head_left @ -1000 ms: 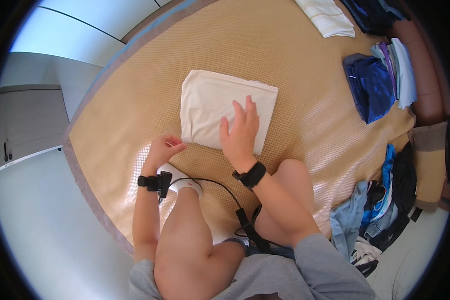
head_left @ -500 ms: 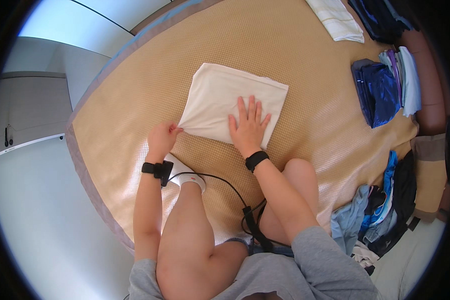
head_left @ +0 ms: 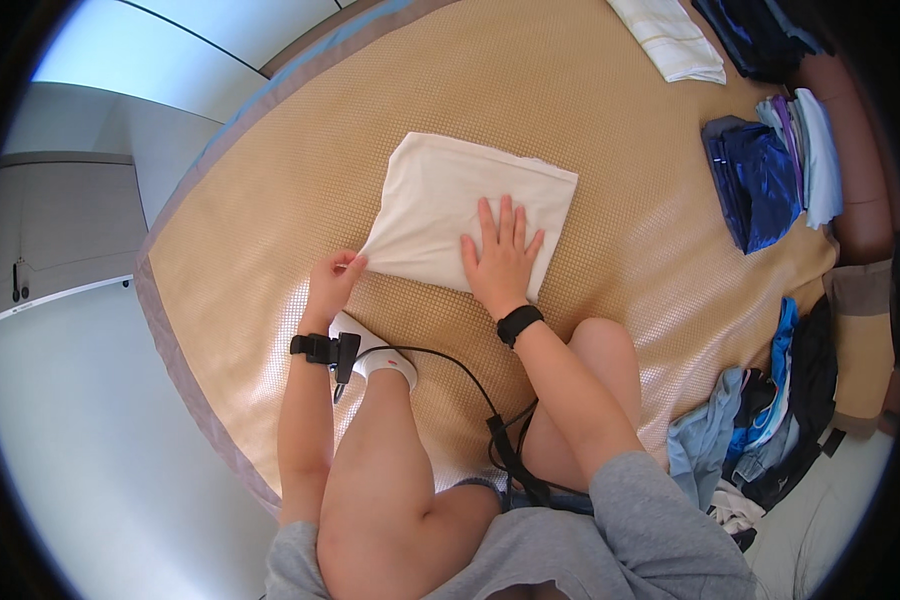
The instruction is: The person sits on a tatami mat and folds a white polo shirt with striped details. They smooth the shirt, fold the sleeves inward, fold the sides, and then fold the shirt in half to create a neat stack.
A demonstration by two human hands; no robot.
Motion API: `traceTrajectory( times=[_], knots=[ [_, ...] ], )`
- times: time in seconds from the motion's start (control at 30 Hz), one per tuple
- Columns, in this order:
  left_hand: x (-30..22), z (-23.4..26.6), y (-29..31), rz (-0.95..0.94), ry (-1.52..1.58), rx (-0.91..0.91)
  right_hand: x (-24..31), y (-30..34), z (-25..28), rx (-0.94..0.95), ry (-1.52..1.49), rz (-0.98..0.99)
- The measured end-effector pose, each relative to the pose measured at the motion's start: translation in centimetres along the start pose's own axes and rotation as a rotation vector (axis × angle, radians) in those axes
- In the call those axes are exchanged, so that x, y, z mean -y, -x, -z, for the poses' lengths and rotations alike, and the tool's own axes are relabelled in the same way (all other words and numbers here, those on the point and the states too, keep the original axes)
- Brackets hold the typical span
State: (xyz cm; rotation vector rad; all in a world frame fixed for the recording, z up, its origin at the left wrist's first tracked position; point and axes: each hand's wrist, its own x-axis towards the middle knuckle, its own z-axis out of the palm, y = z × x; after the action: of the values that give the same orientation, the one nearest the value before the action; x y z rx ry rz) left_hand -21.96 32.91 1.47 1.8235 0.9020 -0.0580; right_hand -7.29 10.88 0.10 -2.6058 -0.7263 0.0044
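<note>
A cream folded cloth (head_left: 430, 190), roughly square, lies on the woven tan mat in front of me. My left hand (head_left: 334, 280) pinches its near left corner between thumb and fingers, and small creases run from that corner into the fabric. Flat on the near right part of the cloth rests my right hand (head_left: 501, 252), fingers spread and palm down. Both wrists wear black straps, and a small black device (head_left: 342, 352) is fixed to the left one. Which kind of cloth item it is, I cannot tell.
The tan mat (head_left: 270, 190) covers the bed under me. At far right stand folded clothes, including a shiny navy bundle (head_left: 755, 185) and a white folded cloth (head_left: 675, 40). Loose clothes (head_left: 705, 430) heap at the near right. A black cable (head_left: 450, 362) crosses between my legs.
The left hand has shifted slightly right with the pinched corner, and the cloth's left edge looks a little more curved. My right hand stays pressed on the cloth.
</note>
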Motion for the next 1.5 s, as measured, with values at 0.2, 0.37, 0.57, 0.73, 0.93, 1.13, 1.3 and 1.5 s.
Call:
traceTrajectory(
  times=[0.2,0.37,0.57,0.73,0.93,1.13,1.3,1.5],
  knots=[
    [-3.8,-2.7,0.9,-0.214,-0.318,-0.412,-0.3,-0.1,-0.2,0.008,0.008,-0.018],
    [-11.5,-7.6,0.8,-0.807,-0.692,-0.129,-0.3,0.1,-0.1,-0.010,0.006,-0.014],
    [-10.1,-8.1,-5.8,-0.887,-1.002,0.094,-1.1,0.1,0.2,0.028,-0.042,0.023],
    [-9.3,-9.0,-5.8,-0.838,-0.989,0.037,-3.2,0.3,1.4,0.017,0.032,-0.164],
    [-9.2,-8.6,-6.1,-0.815,-0.799,0.062,-5.0,0.1,0.9,-0.029,-0.069,-0.286],
    [-7.5,-7.6,-6.5,-0.433,-0.001,-0.268,-7.7,0.4,1.5,-0.298,-0.675,-0.735],
    [-4.5,-4.3,-9.2,0.066,0.254,-0.117,-6.6,-0.6,2.3,-0.300,-0.942,-0.964],
    [-7.2,-3.9,-8.1,0.270,0.260,0.213,-6.6,-1.2,1.4,-0.244,-0.949,-1.057]
  ],
)
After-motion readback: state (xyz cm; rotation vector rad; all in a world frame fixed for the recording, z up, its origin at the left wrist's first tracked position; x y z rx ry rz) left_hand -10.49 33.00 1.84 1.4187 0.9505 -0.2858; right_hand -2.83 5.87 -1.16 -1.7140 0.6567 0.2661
